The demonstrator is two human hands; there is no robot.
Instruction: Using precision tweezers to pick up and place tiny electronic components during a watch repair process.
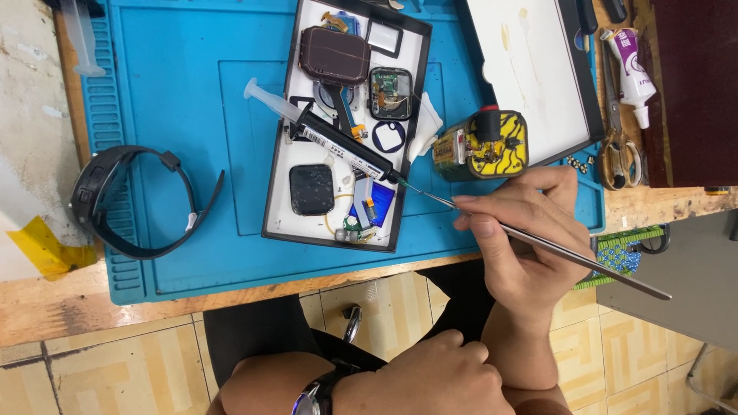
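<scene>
At 3 o'clock off the tray [270, 201] edge, my right hand [523, 238] pinches tweezers [553, 246] tight; left hand [430, 380] rests fisted, empty, plenty of blue mat [184, 115] free at 9.

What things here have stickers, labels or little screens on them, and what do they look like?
Syringe label: white strip with black stripes on the black syringe lying across the tray.
Dark screen: black rounded square, lower left in the tray.
Tube: white with purple print, top right beside the scissors.
Wristwatch face: round, shiny, on the left wrist at the bottom.
</scene>
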